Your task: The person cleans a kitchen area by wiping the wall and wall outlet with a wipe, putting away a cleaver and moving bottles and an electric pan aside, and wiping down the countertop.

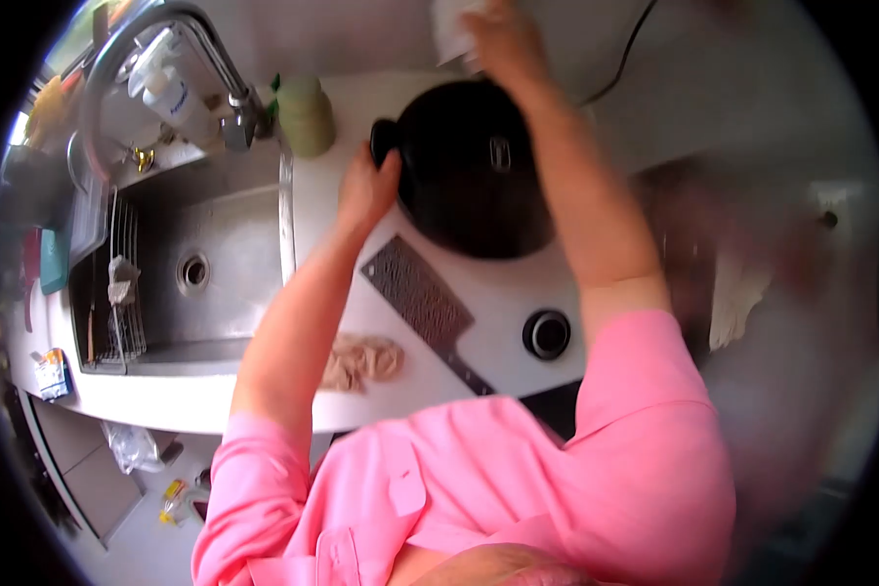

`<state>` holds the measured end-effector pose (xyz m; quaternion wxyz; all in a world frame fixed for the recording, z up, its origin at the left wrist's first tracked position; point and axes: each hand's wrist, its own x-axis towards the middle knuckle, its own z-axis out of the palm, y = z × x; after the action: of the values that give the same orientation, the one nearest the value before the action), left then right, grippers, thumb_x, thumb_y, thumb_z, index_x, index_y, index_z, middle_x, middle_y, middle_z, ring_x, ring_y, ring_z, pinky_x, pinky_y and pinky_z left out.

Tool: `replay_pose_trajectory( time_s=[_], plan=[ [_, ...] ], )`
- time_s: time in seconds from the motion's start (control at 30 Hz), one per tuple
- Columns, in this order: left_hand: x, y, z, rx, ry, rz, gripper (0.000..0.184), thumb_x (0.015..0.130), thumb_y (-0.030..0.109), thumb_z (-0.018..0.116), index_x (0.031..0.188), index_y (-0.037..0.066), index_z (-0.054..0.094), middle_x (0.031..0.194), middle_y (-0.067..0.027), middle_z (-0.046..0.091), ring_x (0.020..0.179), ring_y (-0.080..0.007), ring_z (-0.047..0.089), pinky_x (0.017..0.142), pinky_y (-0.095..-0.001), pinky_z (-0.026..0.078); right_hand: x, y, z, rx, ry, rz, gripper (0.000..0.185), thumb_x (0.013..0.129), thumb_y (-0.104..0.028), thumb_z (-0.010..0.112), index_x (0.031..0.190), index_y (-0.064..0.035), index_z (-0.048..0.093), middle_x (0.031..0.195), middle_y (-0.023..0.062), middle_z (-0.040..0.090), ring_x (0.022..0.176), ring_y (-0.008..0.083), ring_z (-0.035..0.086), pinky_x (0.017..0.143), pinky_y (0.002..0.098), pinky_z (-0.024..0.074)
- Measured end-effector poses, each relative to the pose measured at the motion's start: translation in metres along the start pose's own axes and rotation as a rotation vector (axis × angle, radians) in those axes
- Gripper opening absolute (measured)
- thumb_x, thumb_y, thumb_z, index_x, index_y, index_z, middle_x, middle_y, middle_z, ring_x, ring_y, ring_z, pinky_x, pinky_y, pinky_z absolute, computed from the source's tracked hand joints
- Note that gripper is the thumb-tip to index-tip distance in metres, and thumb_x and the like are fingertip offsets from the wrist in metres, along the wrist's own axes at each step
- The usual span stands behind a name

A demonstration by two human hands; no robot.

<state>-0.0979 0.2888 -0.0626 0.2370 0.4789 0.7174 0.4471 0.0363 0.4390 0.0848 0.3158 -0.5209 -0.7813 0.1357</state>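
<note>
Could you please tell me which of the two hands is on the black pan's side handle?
The left hand, gripping the side handle of the black pan; the right hand instead holds a white item beyond the pan.

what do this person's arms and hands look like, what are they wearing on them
The left hand and right hand are ungloved, with bare forearms. Plain pink sleeves cover the upper arms. No watch or bracelet shows.
</note>
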Motion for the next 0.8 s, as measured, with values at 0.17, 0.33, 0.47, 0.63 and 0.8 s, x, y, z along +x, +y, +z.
replay_pose_trajectory(
  time_s=[0.17, 0.33, 0.47, 0.63, 0.8],
  plan=[
    [0.017, -0.017, 0.006, -0.233, -0.178, -0.153, 0.042, 0.081, 0.032, 0.060, 0.103, -0.004, 0.058, 0.082, -0.0198, 0.064, 0.077, -0.0313, 0.064, 0.064, -0.0403, 0.049, -0.096, 0.003, -0.112, 0.268, 0.206, 0.178, 0.028, 0.082, -0.013, 0.062, 0.105, 0.0019, 0.057, 0.092, 0.0159, 0.065, 0.084, 0.0252, 0.062, 0.072, 0.0344, 0.0478],
    [0.006, 0.002, -0.003, -0.407, -0.221, -0.302, 0.039, 0.083, 0.029, 0.061, 0.103, -0.004, 0.056, 0.084, -0.0136, 0.061, 0.070, -0.0233, 0.062, 0.056, -0.0354, 0.055, -0.212, 0.010, -0.144, 0.398, 0.086, 0.395, 0.027, 0.084, -0.021, 0.060, 0.102, -0.0004, 0.058, 0.092, 0.0093, 0.066, 0.081, 0.0162, 0.062, 0.071, 0.0299, 0.0480],
    [0.008, 0.004, -0.005, -0.406, -0.271, -0.362, 0.044, 0.083, 0.026, 0.061, 0.114, -0.001, 0.046, 0.093, -0.0131, 0.061, 0.072, -0.0255, 0.063, 0.059, -0.0383, 0.056, -0.306, 0.015, -0.123, 0.372, -0.009, 0.535, 0.025, 0.086, -0.013, 0.055, 0.107, 0.0004, 0.055, 0.094, 0.0125, 0.066, 0.086, 0.0190, 0.063, 0.074, 0.0314, 0.0482],
    [-0.004, 0.013, -0.016, -0.413, -0.372, -0.318, 0.043, 0.086, 0.017, 0.059, 0.124, 0.010, 0.040, 0.103, -0.0154, 0.056, 0.075, -0.0281, 0.063, 0.061, -0.0386, 0.058, -0.416, 0.021, -0.059, -0.063, -0.149, 0.470, 0.034, 0.078, -0.021, 0.059, 0.107, -0.0044, 0.052, 0.098, 0.0218, 0.063, 0.091, 0.0392, 0.061, 0.076, 0.0462, 0.0482],
    [-0.046, 0.011, -0.017, -0.494, -0.291, -0.254, 0.039, 0.079, 0.013, 0.059, 0.115, 0.004, 0.048, 0.088, -0.0130, 0.060, 0.062, -0.0220, 0.061, 0.047, -0.0324, 0.053, -0.452, -0.019, -0.028, -0.255, -0.399, 0.387, 0.047, 0.072, -0.037, 0.071, 0.101, -0.0051, 0.051, 0.099, 0.0143, 0.059, 0.093, 0.0331, 0.059, 0.074, 0.0431, 0.0490]
  ],
)
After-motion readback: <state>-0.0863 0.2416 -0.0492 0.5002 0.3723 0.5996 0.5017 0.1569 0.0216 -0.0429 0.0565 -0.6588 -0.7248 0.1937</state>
